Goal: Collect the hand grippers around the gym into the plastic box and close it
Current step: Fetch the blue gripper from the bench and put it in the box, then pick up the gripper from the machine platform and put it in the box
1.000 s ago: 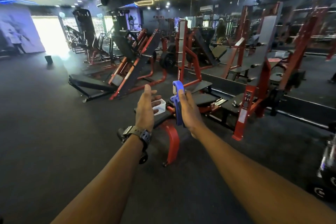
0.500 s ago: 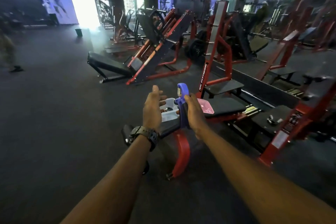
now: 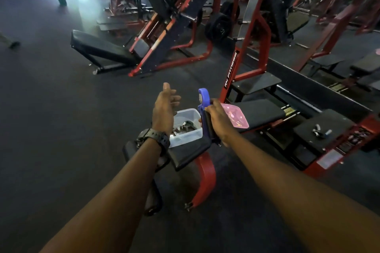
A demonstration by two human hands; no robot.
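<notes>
**Blue gripper arriving at the open box**

The right hand (image 3: 218,123) is clasping a blue hand gripper (image 3: 203,109) by its handles, spring end up, just at the 3 o'clock edge of the clear plastic box (image 3: 186,136); the left hand (image 3: 164,107) is hanging above the box's 9 o'clock side with fingers spread wide and nothing in them, a watch (image 3: 155,136) on its wrist. The box is sitting on a black bench pad (image 3: 261,115), its top uncovered, with several dark grippers already lying inside; the pink lid (image 3: 236,118) is lying on the pad at 3 o'clock of the box, touching or nearly so. By this showing the collecting is well under way; the blue one is not yet in; closing is not yet begun. Further out at 3 o'clock, on another black pad (image 3: 322,127), small objects (image 3: 320,132) are resting, possibly more grippers, too small to tell.
</notes>
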